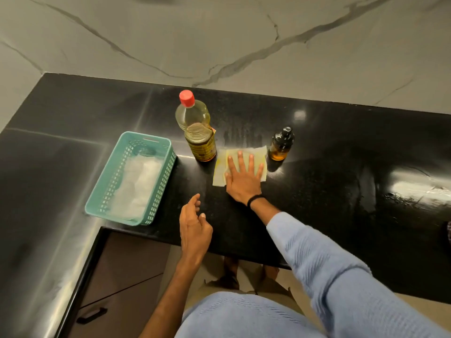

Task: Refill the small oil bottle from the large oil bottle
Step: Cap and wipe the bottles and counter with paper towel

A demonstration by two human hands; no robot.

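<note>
One small oil bottle [280,145] stands capped on the black tabletop [329,191], just right of one yellowed paper towel [220,172]; one large oil bottle [196,128], red cap on, stands just left of it. The right hand [244,179] presses the towel, fingers straight and spread. The left hand [195,225] hovers near the front edge, fingers loosely curled, holding nothing. One teal basket [106,173] sits by the inner corner — open tabletop lies to the right.

Legible text: none.
On the tall clear plastic oil bottle with red cap [195,123], a yellow label band [203,148] circles the lower body, its print too blurred to read. On the small dark glass bottle with black cap [280,145], right of the tall bottle, any marking is too small to tell.
</note>
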